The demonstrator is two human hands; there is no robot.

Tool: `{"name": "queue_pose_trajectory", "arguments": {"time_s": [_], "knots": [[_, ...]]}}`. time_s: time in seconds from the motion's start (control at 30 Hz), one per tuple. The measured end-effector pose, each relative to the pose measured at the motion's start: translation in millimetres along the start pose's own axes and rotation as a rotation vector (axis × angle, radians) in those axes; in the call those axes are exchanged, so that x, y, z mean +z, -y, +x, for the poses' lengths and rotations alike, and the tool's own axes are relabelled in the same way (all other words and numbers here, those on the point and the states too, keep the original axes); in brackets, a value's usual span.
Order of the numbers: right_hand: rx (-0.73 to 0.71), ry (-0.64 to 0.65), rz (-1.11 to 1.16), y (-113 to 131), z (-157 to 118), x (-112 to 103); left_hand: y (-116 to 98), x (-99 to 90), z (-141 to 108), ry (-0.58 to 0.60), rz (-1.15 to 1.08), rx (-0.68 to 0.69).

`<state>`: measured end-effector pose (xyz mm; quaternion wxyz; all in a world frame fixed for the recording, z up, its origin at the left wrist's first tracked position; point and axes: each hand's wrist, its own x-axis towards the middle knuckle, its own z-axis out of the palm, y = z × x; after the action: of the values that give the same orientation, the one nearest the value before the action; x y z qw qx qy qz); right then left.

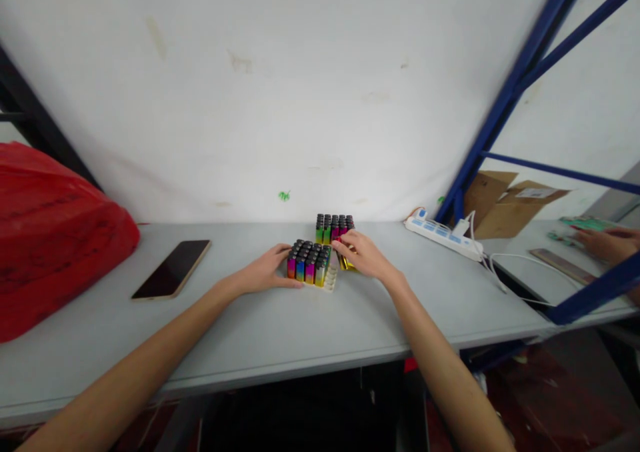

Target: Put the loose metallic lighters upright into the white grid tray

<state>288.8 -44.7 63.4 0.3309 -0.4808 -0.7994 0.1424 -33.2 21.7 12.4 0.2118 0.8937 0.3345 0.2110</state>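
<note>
Several lighters (306,269) with black tops and shiny multicoloured bodies stand upright in a white tray (331,281). Unfilled slots show along the tray's right side. My left hand (265,269) grips the tray's left end, thumb along the front and fingers behind. At the tray's right, my right hand (364,253) is closed on a shiny gold lighter (345,263), partly hidden by the fingers; a bit of red shows there too, and I cannot tell whether it is a second lighter. Just behind stands another block of upright lighters (327,228).
A phone (173,270) lies on the grey table (280,335) at left, beside a red plastic bag (55,239). To the right are a white power strip (443,234) with cables, a blue metal frame (500,105) and a cardboard box (500,205). Another person's hand (607,242) shows at far right.
</note>
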Motion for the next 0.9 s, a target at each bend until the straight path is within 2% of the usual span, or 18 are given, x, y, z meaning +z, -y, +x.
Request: {"name": "queue_pose_trajectory", "arguments": {"time_s": [0.1,0.37,0.7,0.9], "knots": [[0.035,0.046,-0.039,-6,-3,-6,1,0.4,0,0.002,0.002,-0.002],[0.113,0.164,0.089,-14,-8,-7,5,3.2,0,0.003,-0.004,-0.004],[0.107,0.169,0.069,-10,-6,0,8,2.5,-1,0.007,0.005,-0.006],[0.048,0.180,-0.001,-5,-3,2,5,-0.3,0,0.037,0.012,-0.029]]}}
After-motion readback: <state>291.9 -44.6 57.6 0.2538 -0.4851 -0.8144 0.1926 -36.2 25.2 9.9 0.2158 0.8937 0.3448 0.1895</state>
